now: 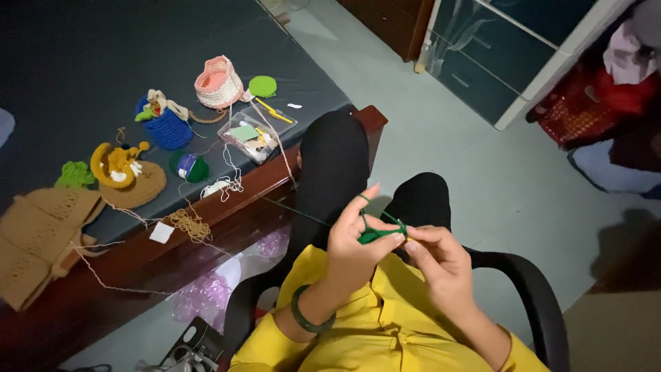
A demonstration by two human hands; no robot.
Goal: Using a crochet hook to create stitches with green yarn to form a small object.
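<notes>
Left hand point(352, 242) grip pinched on small dark-green crochet piece point(377, 235), held above lap; green yarn strand point(372, 208) looped over raised forefinger

Right hand point(435, 256) grip closed at piece's right end, on what looks like hook, too small to tell

Risks, judged: loop may slide off finger if tension drops; strand running to bench point(227, 200) could snag on edge

Count on bench: one pink crocheted basket point(217, 83), one blue crocheted basket point(167, 127), one clear plastic box point(256, 136), one flat green disc point(262, 86), one tan knitted panel point(41, 238)

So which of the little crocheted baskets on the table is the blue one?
The blue basket sits left of the pink and white basket, nearer the yellow crocheted piece, with cream yarn spilling over its rim.
</notes>
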